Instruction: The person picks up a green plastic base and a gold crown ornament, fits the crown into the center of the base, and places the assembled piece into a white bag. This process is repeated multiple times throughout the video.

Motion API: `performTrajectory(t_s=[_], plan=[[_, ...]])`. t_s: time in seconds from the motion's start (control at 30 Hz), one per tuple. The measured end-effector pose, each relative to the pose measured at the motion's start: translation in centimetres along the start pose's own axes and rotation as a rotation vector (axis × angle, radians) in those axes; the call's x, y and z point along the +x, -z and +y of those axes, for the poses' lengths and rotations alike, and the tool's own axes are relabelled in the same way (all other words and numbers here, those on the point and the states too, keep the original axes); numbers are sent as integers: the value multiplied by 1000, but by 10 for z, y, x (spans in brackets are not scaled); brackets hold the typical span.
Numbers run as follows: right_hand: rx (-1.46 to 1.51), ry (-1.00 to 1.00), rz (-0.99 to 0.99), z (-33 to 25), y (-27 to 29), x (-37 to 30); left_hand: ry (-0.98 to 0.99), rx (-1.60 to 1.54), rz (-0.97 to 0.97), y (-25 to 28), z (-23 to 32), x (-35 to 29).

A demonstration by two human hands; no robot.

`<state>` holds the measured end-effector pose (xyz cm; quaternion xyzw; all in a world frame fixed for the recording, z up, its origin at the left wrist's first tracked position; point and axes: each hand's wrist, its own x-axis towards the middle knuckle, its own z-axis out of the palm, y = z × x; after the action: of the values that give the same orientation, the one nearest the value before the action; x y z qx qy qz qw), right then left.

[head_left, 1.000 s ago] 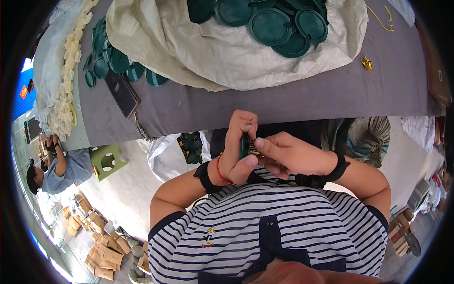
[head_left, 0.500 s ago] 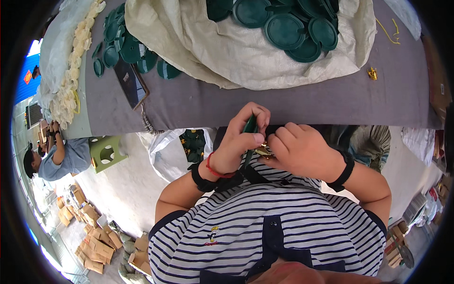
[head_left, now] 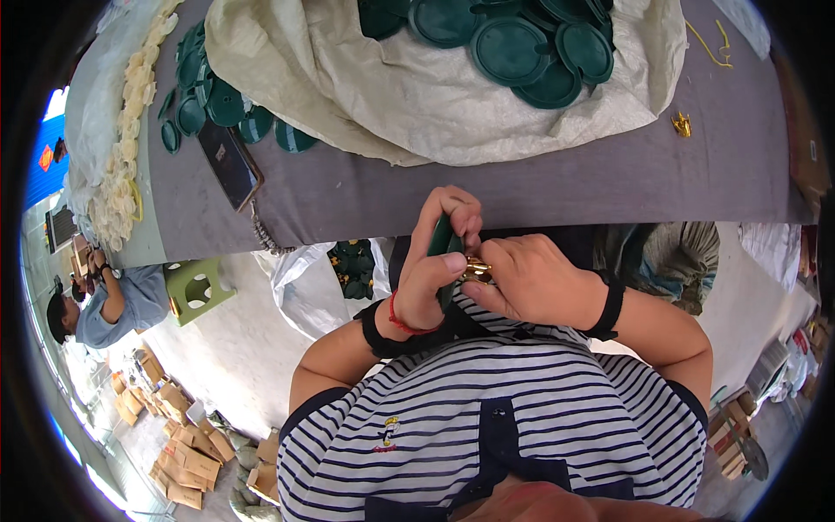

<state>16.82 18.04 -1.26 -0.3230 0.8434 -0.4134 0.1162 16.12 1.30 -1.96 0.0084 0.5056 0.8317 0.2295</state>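
Head view: left hand point(head_left: 420, 285) clamps a round dark-green plastic disc point(head_left: 442, 241), long axis forward (ish). Right hand point(head_left: 539, 280) pinches a shiny metallic-gold piece point(head_left: 477, 269).

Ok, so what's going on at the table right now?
The person's left fingers hold a green disc on edge, and the right fingers grip shiny gold-coloured pieces close beside it; whether they touch is hard to tell. More green discs lie on a pale sack on the grey-covered table. A small gold-coloured clump lies right of the sack.
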Motion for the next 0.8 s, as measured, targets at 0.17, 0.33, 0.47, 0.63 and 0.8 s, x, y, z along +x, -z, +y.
performTrajectory(t_s=[0.17, 0.33, 0.47, 0.63, 0.8], plan=[[291, -207, -137, -4, 6, 4, -46, -6, 42, -2, -3, 2], [607, -358, -171, -7, 13, 9, -45, -22, 95, -3, -2, 5], [726, -405, -212, -8, 9, 10, -93, 26, 117, 5, -10, -2], [797, -447, -524, 1, 7, 9, 60, 60, -61, 26, -6, -18], [528, -353, -431, 25, -12, -8, 44, 575, -28, 91, 0, -82]])
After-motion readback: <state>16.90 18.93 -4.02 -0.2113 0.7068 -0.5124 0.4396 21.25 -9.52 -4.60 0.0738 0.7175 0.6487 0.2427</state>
